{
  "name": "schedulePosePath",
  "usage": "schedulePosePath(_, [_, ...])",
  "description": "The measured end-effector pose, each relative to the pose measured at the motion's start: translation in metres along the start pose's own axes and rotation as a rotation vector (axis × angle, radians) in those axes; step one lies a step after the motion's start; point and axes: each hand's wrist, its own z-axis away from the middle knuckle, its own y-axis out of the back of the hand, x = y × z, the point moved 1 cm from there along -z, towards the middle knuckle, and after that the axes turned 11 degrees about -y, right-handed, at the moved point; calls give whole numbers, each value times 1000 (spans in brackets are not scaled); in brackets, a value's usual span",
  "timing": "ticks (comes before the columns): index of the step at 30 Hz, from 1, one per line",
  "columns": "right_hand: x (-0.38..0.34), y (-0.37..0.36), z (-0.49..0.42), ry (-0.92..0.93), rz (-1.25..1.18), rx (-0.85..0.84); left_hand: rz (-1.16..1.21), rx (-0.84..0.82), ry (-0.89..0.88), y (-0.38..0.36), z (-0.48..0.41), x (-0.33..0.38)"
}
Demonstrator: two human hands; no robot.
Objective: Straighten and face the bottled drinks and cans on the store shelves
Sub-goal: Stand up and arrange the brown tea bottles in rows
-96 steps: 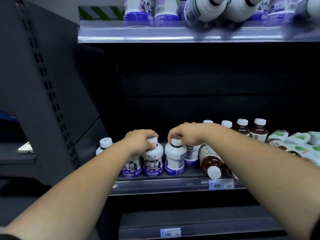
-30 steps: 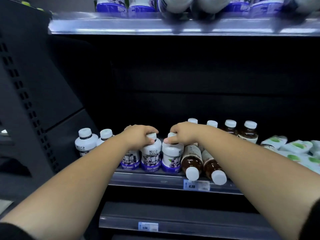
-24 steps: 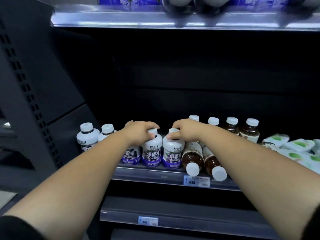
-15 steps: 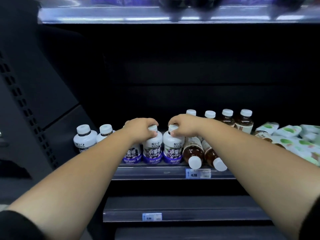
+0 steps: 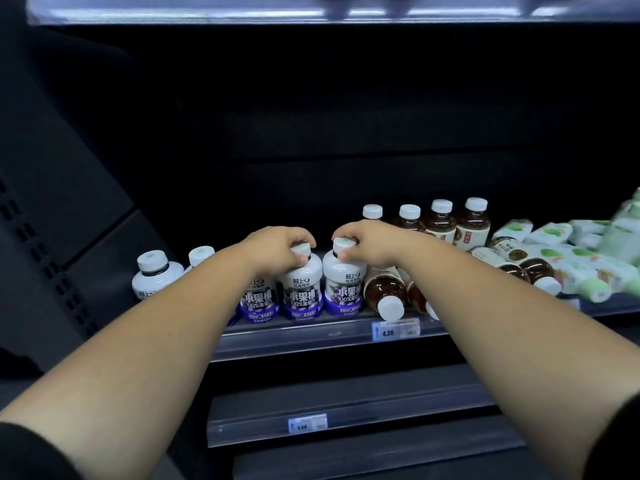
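I have both hands on the middle shelf [image 5: 311, 336], each wrapped over the cap of a white juice bottle with a purple label. My left hand [image 5: 277, 249] grips the top of the left bottle [image 5: 301, 289]; my right hand [image 5: 370, 242] pinches the cap of the right bottle [image 5: 343, 284]. Both stand upright at the shelf's near edge, side by side and touching, labels facing me. A third purple-label bottle [image 5: 258, 301] stands just left of them, its top hidden behind my left forearm. Further left, two more white bottles [image 5: 156, 275] sit set back; the nearer forearm cuts off the second one, so I see little more than its cap.

Just right of the held pair, a brown tea bottle [image 5: 386, 292] lies on its side with its white cap pointing toward me, over the price tag [image 5: 394, 330]. A second lying bottle beside it is mostly covered by my right forearm. Behind them, four brown bottles [image 5: 472, 223] stand upright in a row at the far side. To the right, more brown bottles lie tipped among green-and-white packets [image 5: 550, 237], which blur toward the frame edge. The upper shelf is cut off at the top, and its goods cannot be made out. A lower shelf carries another price tag [image 5: 306, 424].
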Motion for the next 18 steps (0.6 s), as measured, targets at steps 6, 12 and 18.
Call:
schedulePosePath(6, [5, 7, 3, -19, 5, -72, -75, -35, 0, 4, -3, 11])
schedulePosePath(12, [48, 37, 9, -14, -144, 2, 5, 128, -55, 4, -34, 45])
schedulePosePath(18, [107, 78, 5, 44, -101, 106, 142, 180, -51, -8, -76, 86])
